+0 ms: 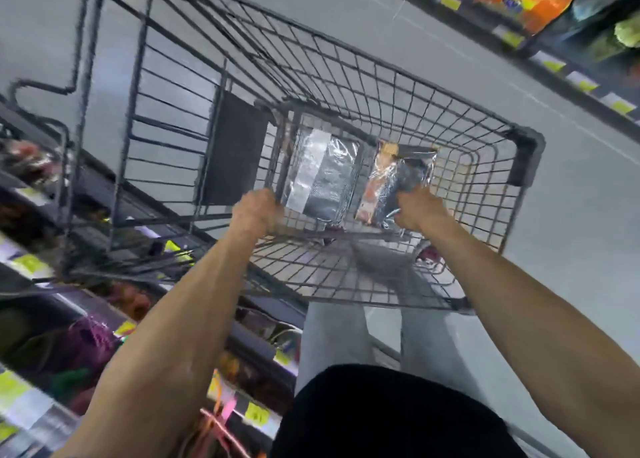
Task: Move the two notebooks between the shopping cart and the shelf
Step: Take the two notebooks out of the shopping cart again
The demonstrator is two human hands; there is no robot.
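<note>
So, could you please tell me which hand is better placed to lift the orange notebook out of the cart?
Right: the right hand grips the orange notebook, while the left hand is curled on the silver notebook.

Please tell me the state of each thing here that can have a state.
silver notebook: wrapped, in the cart
orange notebook: wrapped, in the cart
right hand: grips orange notebook
left hand: curled at silver notebook, grip unclear
shopping cart: holds both notebooks

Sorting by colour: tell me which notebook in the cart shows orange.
The right notebook, held by the right hand, has an orange strip along its edge; the left notebook is dark with a white band.
</note>
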